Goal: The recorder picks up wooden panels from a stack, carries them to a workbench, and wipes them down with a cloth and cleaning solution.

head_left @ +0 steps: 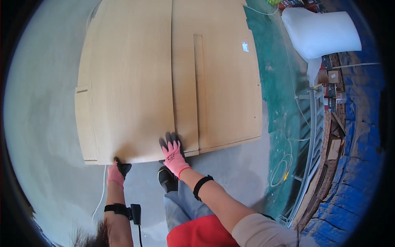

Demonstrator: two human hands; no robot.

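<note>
Large pale wood-grain panels (131,82) lie stacked in front of me, some overlapping others. My left hand (117,172), in a pink glove with black fingers, grips the near edge of the upper left panel, its fingers partly hidden. In a matching glove, my right hand (174,156) rests on the near edge beside a panel seam. Its fingers are spread over the wood. The right panel (230,90) has a long narrow recess (200,82) and a small white label (245,46).
A metal ladder (314,131) lies along the right, beside boxes (334,77) and blue sheeting (354,164). White wrapped material (321,33) sits at the far right. A coiled cable (282,171) lies on the green floor strip (279,119). My shoe (167,180) is close to the panels.
</note>
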